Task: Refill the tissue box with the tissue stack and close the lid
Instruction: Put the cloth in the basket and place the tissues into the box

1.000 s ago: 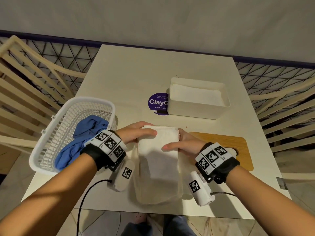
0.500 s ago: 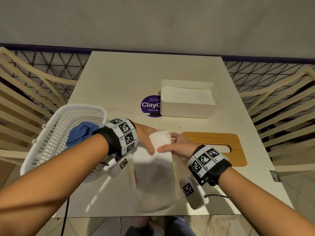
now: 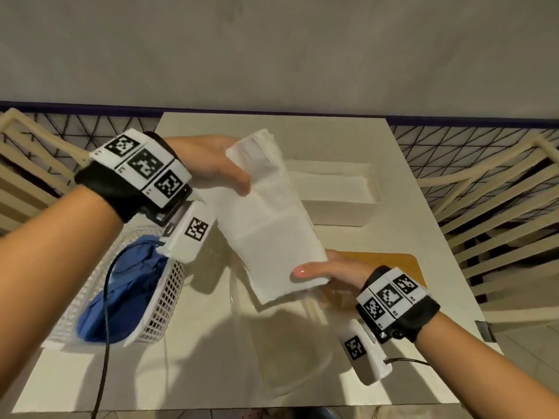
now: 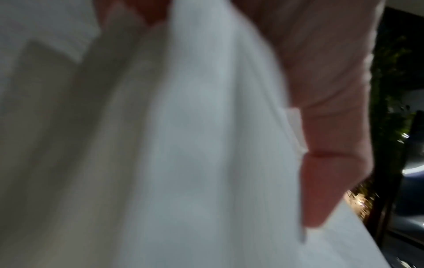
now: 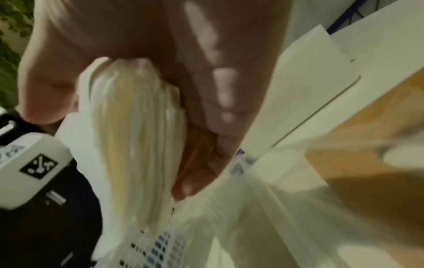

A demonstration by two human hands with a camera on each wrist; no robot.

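Observation:
A white tissue stack (image 3: 269,219) hangs tilted in the air above the table, clear of its clear plastic wrapper (image 3: 287,343), which lies flat near the front edge. My left hand (image 3: 217,164) grips the stack's upper end, thumb across its face. My right hand (image 3: 323,272) pinches the lower end, thumb on top. In the right wrist view the stack's layered edge (image 5: 137,137) sits between thumb and fingers. The left wrist view is blurred and filled by white tissue (image 4: 195,145). The white tissue box (image 3: 338,192) stands open behind the stack. Its wooden lid (image 3: 390,264) lies flat beside my right hand.
A white mesh basket (image 3: 157,309) holding a blue cloth (image 3: 130,291) stands at the left of the table. Slatted chairs (image 3: 499,207) flank both sides. A black cable hangs from my left wrist over the basket.
Both hands have pulled the tissue stack out of the plastic wrapper and lifted it off the table, the left hand rising higher so the stack tilts. The wrapper stays behind.

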